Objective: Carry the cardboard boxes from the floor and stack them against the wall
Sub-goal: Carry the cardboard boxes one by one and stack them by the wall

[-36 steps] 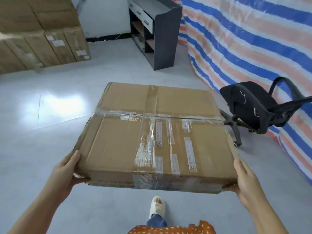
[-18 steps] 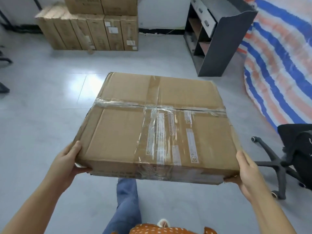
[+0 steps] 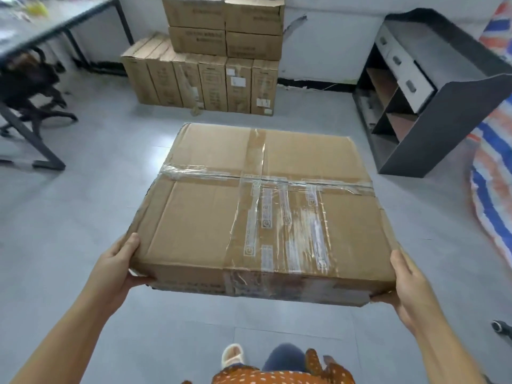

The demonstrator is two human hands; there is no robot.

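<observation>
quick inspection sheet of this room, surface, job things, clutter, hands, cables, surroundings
surface: grey tiled floor.
job's things: flat taped cardboard box carried off the floor; stacked boxes against the wall.
clutter: small brown scrap on the floor by the stack.
grippers: left hand and right hand grip the box's near corners.
cables: nothing seen.
surroundings: dark shelf unit, striped tarp, desk, black chair.

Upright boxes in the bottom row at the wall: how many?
6, side by side in one row on the floor. Four flatter boxes sit on top; more may be hidden behind.
</observation>
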